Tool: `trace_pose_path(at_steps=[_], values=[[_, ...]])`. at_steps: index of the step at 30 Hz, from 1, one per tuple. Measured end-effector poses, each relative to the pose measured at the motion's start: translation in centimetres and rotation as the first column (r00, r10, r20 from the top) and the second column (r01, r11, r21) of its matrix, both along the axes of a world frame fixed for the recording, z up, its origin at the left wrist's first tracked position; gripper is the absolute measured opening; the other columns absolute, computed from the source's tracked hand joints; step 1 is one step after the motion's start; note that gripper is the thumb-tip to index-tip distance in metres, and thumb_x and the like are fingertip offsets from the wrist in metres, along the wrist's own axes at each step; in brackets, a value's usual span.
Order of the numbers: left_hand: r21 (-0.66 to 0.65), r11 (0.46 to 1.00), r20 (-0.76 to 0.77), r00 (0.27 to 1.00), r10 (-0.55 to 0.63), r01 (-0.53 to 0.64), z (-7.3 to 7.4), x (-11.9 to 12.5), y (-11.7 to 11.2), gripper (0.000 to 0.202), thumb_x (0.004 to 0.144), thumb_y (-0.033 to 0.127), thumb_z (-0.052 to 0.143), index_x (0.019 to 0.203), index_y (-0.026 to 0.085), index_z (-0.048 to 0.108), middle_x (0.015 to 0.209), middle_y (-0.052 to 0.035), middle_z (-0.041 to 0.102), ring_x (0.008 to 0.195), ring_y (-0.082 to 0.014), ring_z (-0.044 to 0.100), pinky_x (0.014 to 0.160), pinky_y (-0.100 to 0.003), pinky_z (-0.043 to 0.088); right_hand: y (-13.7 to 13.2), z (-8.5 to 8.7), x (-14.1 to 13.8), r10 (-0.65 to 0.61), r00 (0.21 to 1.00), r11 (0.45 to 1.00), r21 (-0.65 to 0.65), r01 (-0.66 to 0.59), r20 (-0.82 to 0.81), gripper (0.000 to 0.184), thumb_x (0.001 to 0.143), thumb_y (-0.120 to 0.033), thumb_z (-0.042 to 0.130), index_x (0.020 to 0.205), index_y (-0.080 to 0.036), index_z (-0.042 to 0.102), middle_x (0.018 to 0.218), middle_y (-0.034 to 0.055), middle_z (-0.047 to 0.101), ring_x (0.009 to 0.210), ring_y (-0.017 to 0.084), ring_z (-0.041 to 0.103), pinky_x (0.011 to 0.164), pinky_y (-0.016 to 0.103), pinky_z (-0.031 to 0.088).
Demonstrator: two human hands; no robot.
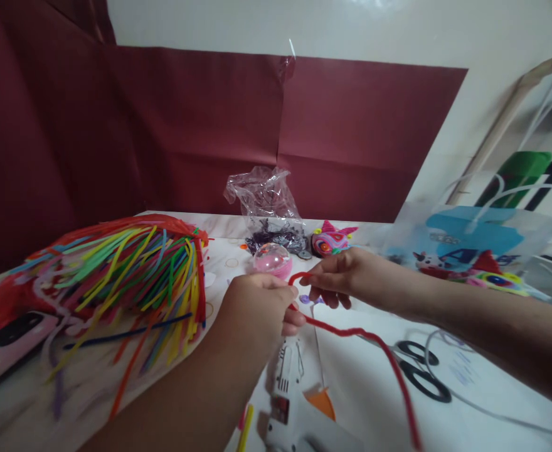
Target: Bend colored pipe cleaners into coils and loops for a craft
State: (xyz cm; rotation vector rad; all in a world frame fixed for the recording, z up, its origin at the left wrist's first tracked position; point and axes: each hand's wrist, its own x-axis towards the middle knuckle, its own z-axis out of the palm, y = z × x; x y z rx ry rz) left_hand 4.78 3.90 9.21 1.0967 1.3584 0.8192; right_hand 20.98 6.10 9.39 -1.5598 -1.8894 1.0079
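Observation:
Between my hands is a red pipe cleaner (351, 331), bent into a small loop at its top, with its long tail curving down to the right. My left hand (264, 301) is closed on it below the loop. My right hand (337, 276) pinches the looped end between thumb and fingers. Directly below the hands lies a white glue gun (290, 402). Just beyond them sits a clear and pink plastic ball (274, 258). Black-handled scissors (421, 370) lie to the right, under my right forearm.
A large bundle of colourful pipe cleaners (130, 270) in red wrapping fills the left side, near a phone (22, 339). Behind stand a clear plastic bag (266, 201) of dark pieces and a colourful pipe-cleaner figure (330, 240). A translucent bag (473, 232) and a white cable (506, 417) are right.

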Motion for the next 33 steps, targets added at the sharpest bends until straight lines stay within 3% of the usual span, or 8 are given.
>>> trace_pose_path(at_steps=[3, 7, 10, 14, 20, 26, 33], values=[[-0.008, 1.000, 0.001, 1.000, -0.019, 0.019, -0.4, 0.3, -0.2, 0.008, 0.074, 0.018, 0.056, 0.068, 0.013, 0.056, 0.040, 0.0023, 0.053, 0.038, -0.0079, 0.050, 0.048, -0.020, 0.045, -0.1, 0.2, -0.1, 0.028, 0.990, 0.997, -0.071, -0.038, -0.137, 0.014, 0.075, -0.026, 0.056, 0.070, -0.017, 0.066, 0.064, 0.0038, 0.065, 0.048, 0.010, 0.049, 0.040, 0.020, 0.036], [-0.024, 0.997, 0.006, 0.997, -0.071, 0.071, -0.6, 1.0, -0.9, 0.017, 0.075, 0.017, 0.053, 0.059, 0.014, 0.053, 0.039, 0.0018, 0.053, 0.036, -0.0077, 0.050, 0.047, -0.019, 0.044, 0.0, -0.2, -0.5, -0.031, 0.969, 0.999, -0.042, 0.021, -0.244, 0.015, 0.076, -0.023, 0.054, 0.066, -0.017, 0.063, 0.047, -0.0009, 0.055, 0.043, 0.009, 0.045, 0.039, 0.020, 0.032], [-0.046, 0.997, 0.026, 0.998, -0.053, 0.054, -0.6, 1.1, -1.2, 0.017, 0.075, 0.018, 0.053, 0.059, 0.015, 0.053, 0.039, 0.0020, 0.053, 0.037, -0.0074, 0.050, 0.047, -0.018, 0.044, 0.1, -0.7, -0.4, -0.020, 0.974, 1.000, -0.002, 0.020, -0.226, 0.015, 0.076, -0.023, 0.054, 0.066, -0.018, 0.063, 0.055, 0.0001, 0.059, 0.046, 0.009, 0.047, 0.038, 0.019, 0.031], [-0.051, 0.999, 0.062, 0.998, 0.011, -0.008, -0.5, 0.5, -0.9, 0.011, 0.074, 0.016, 0.055, 0.063, 0.014, 0.055, 0.047, 0.0018, 0.057, 0.042, -0.0081, 0.054, 0.045, -0.017, 0.044, 0.1, -0.6, 0.6, 0.031, 0.964, 0.994, -0.093, -0.057, -0.264, 0.011, 0.075, -0.025, 0.059, 0.078, -0.017, 0.066, 0.072, 0.0020, 0.063, 0.053, 0.008, 0.050, 0.041, 0.017, 0.034], [-0.072, 0.996, 0.062, 0.997, 0.054, -0.050, -0.3, 0.6, -0.4, 0.005, 0.072, 0.016, 0.058, 0.069, 0.013, 0.057, 0.054, 0.0006, 0.058, 0.047, -0.0099, 0.057, 0.042, -0.017, 0.044, -0.2, -0.1, 1.0, -0.081, 0.918, 0.979, -0.206, -0.001, -0.388, 0.015, 0.075, -0.027, 0.064, 0.080, -0.013, 0.068, 0.064, 0.0011, 0.060, 0.052, 0.006, 0.049, 0.047, 0.017, 0.039], [-0.055, 0.994, 0.081, 0.992, 0.101, -0.097, 0.1, 0.9, -0.5, 0.004, 0.072, 0.015, 0.057, 0.071, 0.013, 0.054, 0.054, 0.0000, 0.058, 0.046, -0.0106, 0.058, 0.043, -0.018, 0.045, -0.3, -0.4, 0.4, -0.106, 0.881, 0.973, -0.232, -0.004, -0.461, 0.008, 0.073, -0.020, 0.064, 0.073, -0.013, 0.069, 0.053, -0.0012, 0.056, 0.047, 0.005, 0.047, 0.043, 0.016, 0.035], [0.061, 0.989, 0.058, 0.989, 0.134, -0.137, 0.0, 0.3, -0.6, 0.009, 0.069, 0.014, 0.055, 0.062, 0.017, 0.050, 0.056, 0.0005, 0.059, 0.047, -0.0115, 0.058, 0.038, -0.016, 0.040, -0.4, -0.4, 0.2, -0.060, 0.895, 0.981, -0.191, -0.029, -0.441, 0.013, 0.076, -0.025, 0.063, 0.070, -0.013, 0.066, 0.055, -0.0002, 0.059, 0.049, 0.006, 0.051, 0.048, 0.017, 0.041]])
